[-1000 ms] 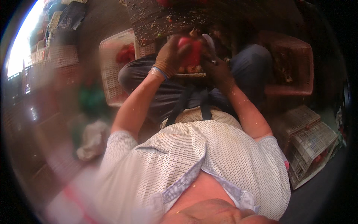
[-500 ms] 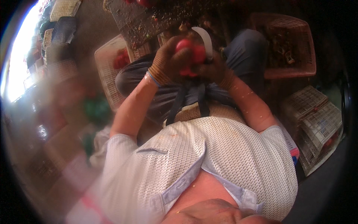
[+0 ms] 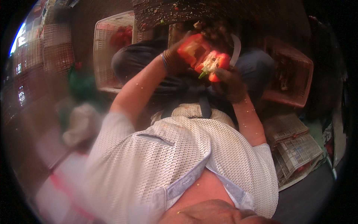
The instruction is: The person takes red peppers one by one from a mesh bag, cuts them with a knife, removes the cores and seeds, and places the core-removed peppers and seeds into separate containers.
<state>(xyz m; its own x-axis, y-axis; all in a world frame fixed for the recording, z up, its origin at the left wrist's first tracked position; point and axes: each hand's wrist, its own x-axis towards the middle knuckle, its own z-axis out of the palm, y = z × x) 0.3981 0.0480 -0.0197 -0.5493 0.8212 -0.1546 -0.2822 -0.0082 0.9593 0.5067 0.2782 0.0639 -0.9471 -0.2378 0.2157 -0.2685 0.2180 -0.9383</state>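
Observation:
A red bell pepper is split open between my hands, above my lap. My gloved left hand [image 3: 174, 61] is closed around the hollow part of the bell pepper [image 3: 191, 49], its inside turned up. In my gloved right hand [image 3: 232, 84] is the other part of the bell pepper [image 3: 215, 63], with the pale seed core and green stem showing. A knife [image 3: 236, 47] with a curved pale blade stands up beside the right hand's fingers; its handle is hidden, apparently in that hand. The two pepper parts lie close together, and I cannot tell whether they still join.
A dark board [image 3: 164, 13] strewn with seeds lies beyond my knees. To the left a pale crate [image 3: 97, 52] holds red peppers [image 3: 121, 38]. A reddish crate [image 3: 306, 84] with dark scraps stands right. Flat slatted crates [image 3: 296, 149] are nearer on the right.
The whole-looking red pepper is now open, its inside and seed core showing. My right hand has moved right and nearer to me with its part. The view has shifted.

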